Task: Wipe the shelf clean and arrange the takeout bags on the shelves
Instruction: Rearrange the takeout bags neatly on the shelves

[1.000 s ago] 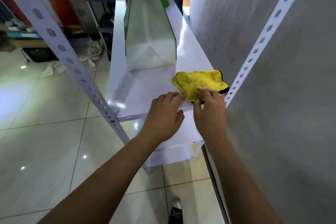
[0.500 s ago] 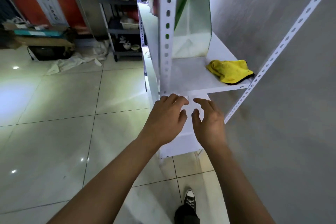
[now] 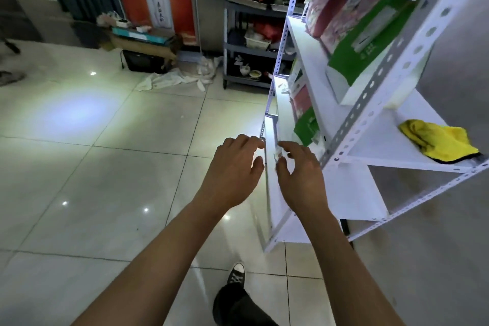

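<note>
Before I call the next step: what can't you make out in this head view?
- Green bag: the shelf post crosses it, so its base is hidden.
- Lower-shelf bags: mostly hidden behind the shelves.
- Yellow cloth: its underside.
- Print on the bags: too blurred.
- Cart contents: too small.

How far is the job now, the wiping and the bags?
Looks done: the yellow cloth lies put down on a shelf, and green bags and a pink bag stand on the shelves. In hand: nothing; the left hand and right hand are open and empty beside the rack. Left: I cannot tell whether every shelf is wiped or more bags wait.
</note>
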Tool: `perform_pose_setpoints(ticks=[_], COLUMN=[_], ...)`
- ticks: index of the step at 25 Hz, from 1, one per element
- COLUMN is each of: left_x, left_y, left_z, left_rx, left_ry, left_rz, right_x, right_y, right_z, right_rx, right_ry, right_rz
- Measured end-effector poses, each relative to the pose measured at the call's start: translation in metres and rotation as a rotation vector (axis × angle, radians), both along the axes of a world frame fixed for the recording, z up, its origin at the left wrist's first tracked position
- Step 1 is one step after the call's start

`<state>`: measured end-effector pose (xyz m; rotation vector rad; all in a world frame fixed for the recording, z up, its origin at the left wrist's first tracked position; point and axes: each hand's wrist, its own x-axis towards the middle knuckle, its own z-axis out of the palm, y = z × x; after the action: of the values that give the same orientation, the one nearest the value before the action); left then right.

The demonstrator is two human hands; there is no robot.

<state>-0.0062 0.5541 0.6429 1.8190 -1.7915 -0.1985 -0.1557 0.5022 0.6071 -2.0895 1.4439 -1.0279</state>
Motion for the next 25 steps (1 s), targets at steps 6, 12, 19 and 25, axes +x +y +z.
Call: perform_pose_setpoints(ticks=[6, 12, 19, 25], left_x=[0.089, 0.182, 0.271, 0.352], left_y=[-0.059, -0.134, -0.211, -0.314], left_z=[-0.003, 0.012, 0.015, 0.031], left_rx=[0.018, 0.055, 0.054, -0.009], left_ry=[-0.043, -0.082, -0.068, -0.065], left_rz=[0.079, 0.127, 0.126, -0.013], right_x=[0.098, 0.199, 0.282, 0.35], right_y=[-0.068, -0.16, -0.237, -0.325], right_z=[-0.008, 0.0, 0.007, 0.029], right_rx=[0.03, 0.113, 0.122, 0.043], right_ry=[-0.054, -0.147, -0.148, -0.129], right_rz=[0.066, 0.095, 0.096, -0.082])
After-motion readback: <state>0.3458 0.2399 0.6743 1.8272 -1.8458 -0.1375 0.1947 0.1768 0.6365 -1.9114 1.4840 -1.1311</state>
